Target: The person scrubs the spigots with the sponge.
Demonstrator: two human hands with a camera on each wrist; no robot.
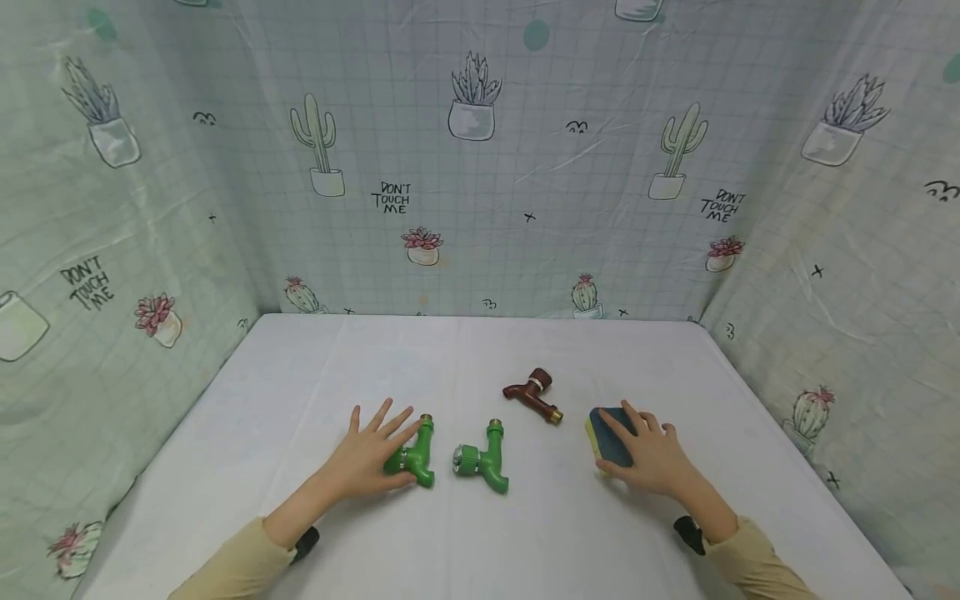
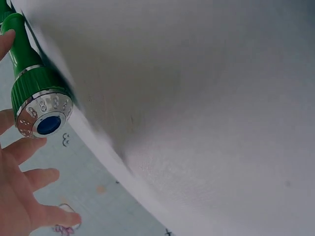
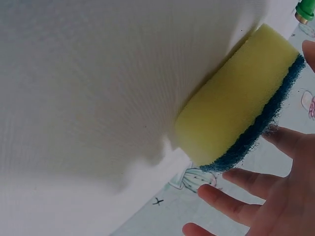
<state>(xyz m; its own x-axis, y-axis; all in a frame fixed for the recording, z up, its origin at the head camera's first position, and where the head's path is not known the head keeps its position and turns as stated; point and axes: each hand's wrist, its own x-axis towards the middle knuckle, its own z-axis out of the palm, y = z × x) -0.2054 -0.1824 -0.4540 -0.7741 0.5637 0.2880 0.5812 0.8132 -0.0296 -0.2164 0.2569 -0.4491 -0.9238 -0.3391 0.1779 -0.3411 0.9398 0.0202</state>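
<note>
1. The left hand (image 1: 367,458) has its fingers spread over a green tap (image 1: 423,457) with a ribbed, silver-capped knob, on the white surface (image 1: 375,358).
2. The right hand (image 1: 654,457) spreads over a rectangular yellow sponge with a dark-blue scouring layer (image 3: 238,93).
3. Between them lie a second green tap (image 1: 492,458) and a dark-brown tap (image 1: 531,396).

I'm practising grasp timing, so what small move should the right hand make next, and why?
I'd probably curl the right hand in around the sponge. Its thumb and fingers are spread about the sponge rather than closed round it, and the sponge lies on the table, dark side up, with edges to grip.
</note>
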